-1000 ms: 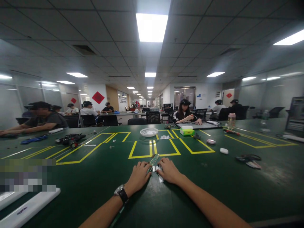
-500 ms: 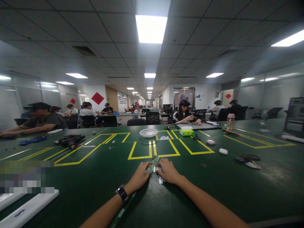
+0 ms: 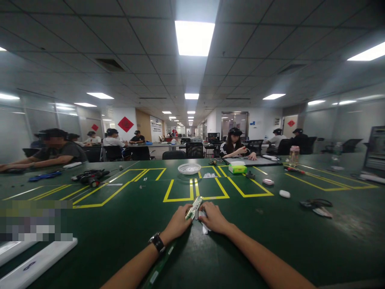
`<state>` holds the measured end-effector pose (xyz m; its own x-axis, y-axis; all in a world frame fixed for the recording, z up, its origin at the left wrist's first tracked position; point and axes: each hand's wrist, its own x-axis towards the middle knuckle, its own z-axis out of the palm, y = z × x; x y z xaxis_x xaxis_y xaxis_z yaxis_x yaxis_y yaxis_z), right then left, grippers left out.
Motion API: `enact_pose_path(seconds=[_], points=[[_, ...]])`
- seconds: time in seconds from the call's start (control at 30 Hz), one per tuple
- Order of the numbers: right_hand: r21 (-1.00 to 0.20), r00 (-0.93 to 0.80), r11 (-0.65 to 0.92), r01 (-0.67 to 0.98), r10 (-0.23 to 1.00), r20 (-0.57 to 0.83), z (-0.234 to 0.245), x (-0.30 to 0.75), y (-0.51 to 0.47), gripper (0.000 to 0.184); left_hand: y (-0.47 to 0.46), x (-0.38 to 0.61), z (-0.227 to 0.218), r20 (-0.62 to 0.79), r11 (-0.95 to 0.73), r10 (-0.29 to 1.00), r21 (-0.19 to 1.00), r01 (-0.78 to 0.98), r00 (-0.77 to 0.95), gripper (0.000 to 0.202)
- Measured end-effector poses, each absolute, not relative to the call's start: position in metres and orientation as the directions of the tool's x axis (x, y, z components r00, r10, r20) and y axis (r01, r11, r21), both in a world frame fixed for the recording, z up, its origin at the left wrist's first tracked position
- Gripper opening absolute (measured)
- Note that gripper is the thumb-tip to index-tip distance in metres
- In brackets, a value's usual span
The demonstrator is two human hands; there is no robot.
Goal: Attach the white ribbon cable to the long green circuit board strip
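My left hand (image 3: 178, 223) and my right hand (image 3: 214, 217) rest side by side on the green table (image 3: 120, 224), fingers curled around a long narrow green circuit board strip (image 3: 195, 206). The strip runs from between my fingers back under my left wrist, where more of it shows (image 3: 159, 268). My left wrist wears a dark watch (image 3: 157, 242). A small white piece (image 3: 205, 228) lies under my right hand; what it is I cannot make out.
Yellow tape boxes (image 3: 195, 188) mark the table ahead. Beyond them stand a white basket (image 3: 189, 168), a green box (image 3: 237, 168) and small white items (image 3: 284, 194). Tools (image 3: 88, 176) lie at left, white trays (image 3: 33, 263) at near left. Other people sit at the tables around.
Both hands have edged a little forward with the strip, and the strip's far end has lifted slightly. More of the strip now shows under my left forearm.
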<state>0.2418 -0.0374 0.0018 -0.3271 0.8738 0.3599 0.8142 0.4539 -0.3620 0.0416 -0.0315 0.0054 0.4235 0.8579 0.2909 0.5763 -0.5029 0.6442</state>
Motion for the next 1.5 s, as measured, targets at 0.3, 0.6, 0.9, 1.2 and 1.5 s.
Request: enact_pose_path(seconds=[0.3,0.6,0.9,1.2,1.5], points=[[-0.728,-0.25,0.393,0.562,0.919,0.304,0.01,0.239,-0.037,0.016,-0.029,0.042,0.012,0.059,-0.09,0.934,0.993,0.073,0.352,0.06],[-0.997,-0.397,0.034,0.076,0.918,0.001,0.015,0.226,-0.049,0.042,-0.041,0.044,0.029,0.015,0.04,0.947,0.985,-0.166,0.322,0.034],[-0.997,-0.343,0.033,0.064,0.939,0.009,0.021,0.219,-0.056,0.035,-0.042,0.046,0.029,0.033,0.022,0.97,0.976,-0.219,0.243,0.027],[-0.991,-0.395,0.114,0.076,0.915,0.075,0.017,0.221,-0.052,0.031,-0.049,0.045,0.035,0.025,0.012,0.978,0.985,-0.175,0.207,0.022],[-0.987,-0.355,0.127,0.102,0.931,0.084,0.02,0.219,-0.056,0.03,-0.046,0.044,0.03,0.05,-0.023,0.969,0.993,-0.115,0.24,0.024]])
